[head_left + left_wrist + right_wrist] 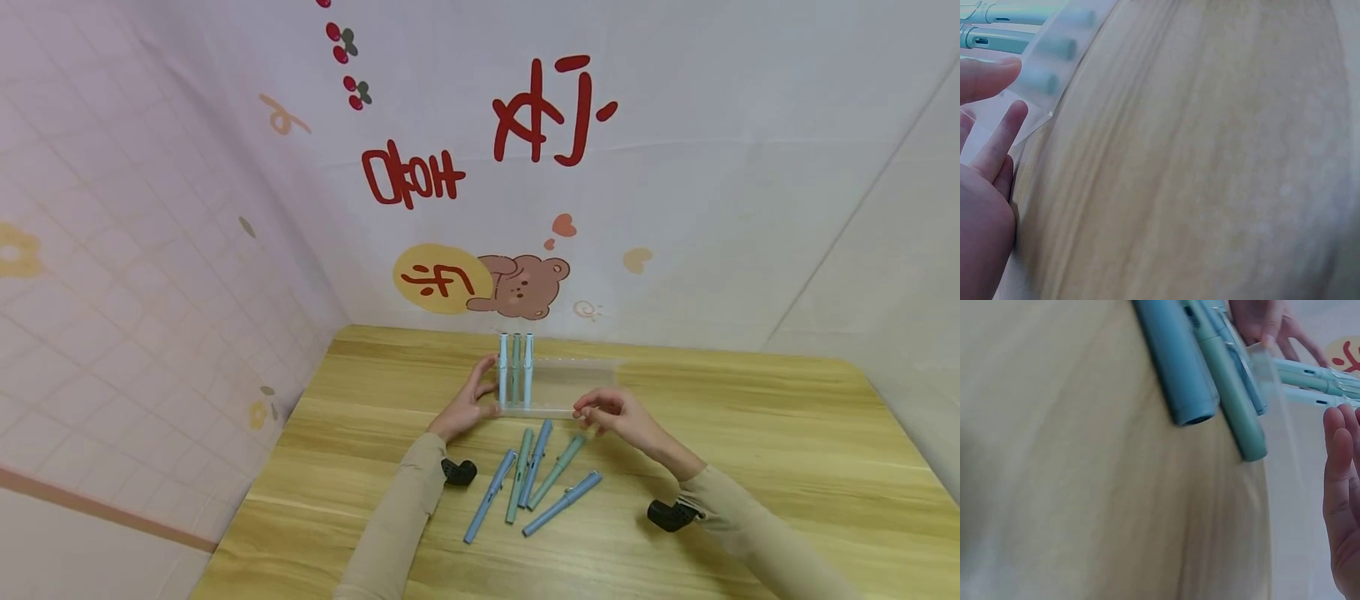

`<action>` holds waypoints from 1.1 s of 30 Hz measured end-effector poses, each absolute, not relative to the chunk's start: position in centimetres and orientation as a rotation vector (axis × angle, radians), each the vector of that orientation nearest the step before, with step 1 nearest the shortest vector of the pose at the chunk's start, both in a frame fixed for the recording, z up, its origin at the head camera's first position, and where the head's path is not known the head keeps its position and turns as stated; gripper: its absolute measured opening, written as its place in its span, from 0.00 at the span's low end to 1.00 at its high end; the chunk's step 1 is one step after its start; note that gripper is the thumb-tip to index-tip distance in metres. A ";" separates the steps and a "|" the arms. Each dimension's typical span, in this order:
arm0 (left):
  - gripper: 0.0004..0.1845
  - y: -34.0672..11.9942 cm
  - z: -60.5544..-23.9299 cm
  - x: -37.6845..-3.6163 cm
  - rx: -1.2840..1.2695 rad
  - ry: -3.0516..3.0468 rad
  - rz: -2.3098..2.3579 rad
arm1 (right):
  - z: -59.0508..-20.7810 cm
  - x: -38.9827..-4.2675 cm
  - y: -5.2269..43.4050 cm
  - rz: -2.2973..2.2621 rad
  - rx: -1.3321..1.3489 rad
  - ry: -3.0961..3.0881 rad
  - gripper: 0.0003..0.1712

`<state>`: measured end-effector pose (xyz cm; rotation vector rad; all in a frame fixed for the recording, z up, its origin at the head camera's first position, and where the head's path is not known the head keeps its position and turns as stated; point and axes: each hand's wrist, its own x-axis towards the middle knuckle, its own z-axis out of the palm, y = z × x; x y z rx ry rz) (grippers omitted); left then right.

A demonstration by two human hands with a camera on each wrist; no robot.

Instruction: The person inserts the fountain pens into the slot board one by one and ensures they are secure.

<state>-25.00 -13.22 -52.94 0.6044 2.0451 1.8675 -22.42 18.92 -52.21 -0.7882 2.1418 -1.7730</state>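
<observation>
Head view, wooden table (pixel 750 433): slick, so rack could slide.
Clear pen rack (pixel 558 387): mid-table, tip risk from uneven push.
Left hand (pixel 468 404): relaxed fingers against rack's left end.
Right hand (pixel 611 414): curled at rack's front edge; grip unclear.
Standing pens (pixel 516 369): three upright, could topple.
Loose pens (pixel 536 479): five nearby, could roll if knocked.

A light wooden table (pixel 750 467) is set into a corner. The walls are draped with a pale cloth (pixel 675 208), on which a cartoon bear (pixel 521 287), red characters (pixel 551 108) and cherries (pixel 341 42) are printed.

The clear plastic pen rack (pixel 1035 94) is blurred in the left wrist view, its three pale upright pens (pixel 1016 37) cut off by the frame's top edge.
</observation>
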 end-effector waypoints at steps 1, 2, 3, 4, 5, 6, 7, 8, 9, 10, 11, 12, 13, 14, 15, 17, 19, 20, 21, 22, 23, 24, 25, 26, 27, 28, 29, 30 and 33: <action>0.49 -13.3 -52.9 -25.0 0.599 2.044 1.867 | -52.3 -22.3 19.0 -1.755 -0.804 2.144 0.14; 0.49 -13.4 -52.9 -25.0 0.595 2.040 1.867 | -52.3 -22.2 19.0 -1.734 -0.819 2.147 0.14; 0.49 -13.5 -52.9 -25.0 0.589 2.037 1.864 | -52.3 -22.1 19.1 -1.708 -0.832 2.153 0.14; 0.49 -13.5 -53.0 -25.1 0.586 2.036 1.863 | -52.3 -22.0 19.2 -1.678 -0.845 2.162 0.13; 0.49 -13.5 -53.0 -25.1 0.585 2.033 1.864 | -52.3 -21.9 19.3 -1.646 -0.863 2.168 0.13; 0.49 -13.4 -53.0 -25.2 0.584 2.032 1.869 | -52.3 -21.8 19.3 -1.613 -0.884 2.171 0.12; 0.49 -13.4 -53.1 -25.2 0.581 2.030 1.875 | -52.3 -21.6 19.4 -1.583 -0.909 2.171 0.12; 0.49 -13.4 -53.3 -25.2 0.580 2.028 1.883 | -52.3 -21.5 19.5 -1.556 -0.925 2.165 0.12; 0.49 -13.3 -53.4 -25.3 0.578 2.030 1.890 | -52.4 -21.4 19.6 -1.529 -0.941 2.160 0.11; 0.49 -13.3 -53.6 -25.3 0.579 2.033 1.894 | -52.4 -21.3 19.7 -1.508 -0.955 2.153 0.11; 0.49 -13.3 -53.8 -25.4 0.579 2.045 1.890 | -52.5 -21.1 19.8 -1.487 -0.975 2.150 0.10; 0.49 -13.2 -54.0 -25.4 0.577 2.054 1.887 | -52.6 -21.0 19.9 -1.467 -0.996 2.149 0.10; 0.49 -13.2 -54.2 -25.5 0.575 2.062 1.881 | -52.6 -20.8 20.0 -1.451 -1.016 2.150 0.09; 0.49 -13.2 -54.4 -25.6 0.573 2.068 1.876 | -52.8 -20.6 20.1 -1.439 -1.038 2.149 0.09; 0.49 -13.2 -54.4 -25.6 0.569 2.070 1.873 | -52.8 -20.4 20.2 -1.426 -1.056 2.154 0.09; 0.49 -13.2 -54.2 -25.5 0.568 2.061 1.876 | -53.0 -19.9 20.3 -1.409 -1.085 2.160 0.08; 0.49 -13.2 -53.8 -25.5 0.573 2.043 1.881 | -53.2 -19.4 20.5 -1.402 -1.104 2.155 0.08; 0.49 -13.3 -53.5 -25.4 0.575 2.037 1.884 | -53.3 -19.1 20.6 -1.397 -1.107 2.154 0.08; 0.49 -13.3 -53.3 -25.3 0.577 2.036 1.880 | -53.4 -18.9 20.6 -1.392 -1.106 2.159 0.09; 0.49 -13.3 -53.1 -25.3 0.579 2.038 1.876 | -53.6 -18.6 20.7 -1.393 -1.108 2.161 0.09; 0.49 -13.3 -53.0 -25.2 0.579 2.043 1.868 | -53.8 -18.5 20.8 -1.397 -1.113 2.165 0.10; 0.49 -13.3 -52.9 -25.2 0.583 2.048 1.861 | -54.0 -18.4 20.9 -1.401 -1.117 2.177 0.10; 0.49 -13.3 -52.9 -25.1 0.582 2.048 1.861 | -54.2 -18.2 21.0 -1.406 -1.116 2.194 0.11; 0.49 -13.3 -52.8 -25.1 0.581 2.049 1.860 | -54.5 -18.2 21.1 -1.416 -1.113 2.208 0.12; 0.48 -13.3 -52.8 -25.1 0.581 2.048 1.859 | -54.7 -18.1 21.2 -1.427 -1.116 2.225 0.12; 0.48 -13.3 -52.7 -25.1 0.581 2.047 1.860 | -54.9 -18.1 21.2 -1.436 -1.118 2.239 0.12; 0.48 -13.3 -52.7 -25.0 0.578 2.045 1.859 | -55.1 -18.0 21.3 -1.438 -1.119 2.259 0.12; 0.48 -13.3 -52.7 -25.0 0.575 2.044 1.860 | -55.3 -18.0 21.3 -1.438 -1.120 2.279 0.13; 0.49 -13.2 -52.7 -25.1 0.567 2.044 1.856 | -55.7 -17.8 21.3 -1.428 -1.110 2.338 0.13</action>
